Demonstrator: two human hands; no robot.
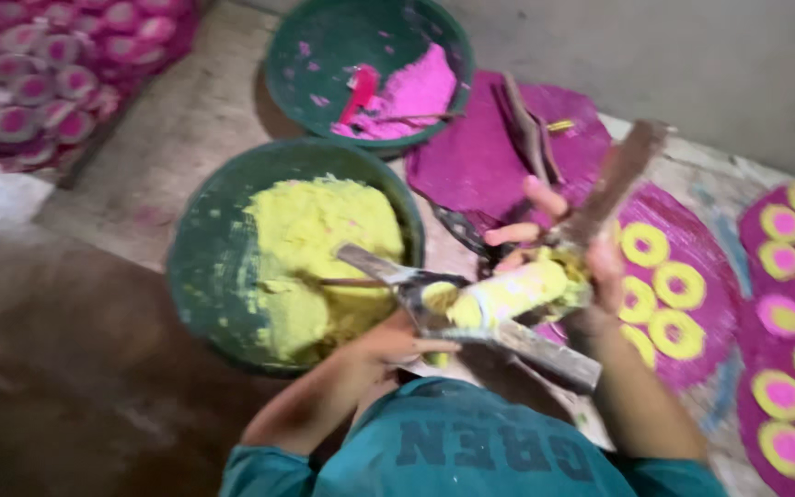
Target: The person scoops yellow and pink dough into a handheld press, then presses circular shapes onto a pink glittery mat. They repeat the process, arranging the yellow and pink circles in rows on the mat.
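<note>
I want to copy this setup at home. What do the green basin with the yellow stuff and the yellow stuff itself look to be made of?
The green basin looks like matte plastic, scuffed and smeared, though blur leaves painted metal possible. The yellow stuff appears a soft, moist paste or dough: it heaps in lumps and clings to the tube-shaped tool.

Bare grey wall point(692, 64), worn concrete floor point(177, 138), dim light.

The whole view is smeared by motion blur. The left hand point(388, 342) is partly hidden by a metal scraper point(388, 269), so its grip cannot be told. The right hand point(591, 262) is blurred around a yellow-coated tube point(508, 294). Far left, pink discs point(39, 74) are cut off by the edge; near right, patterned mats point(793, 368) are cropped.
</note>
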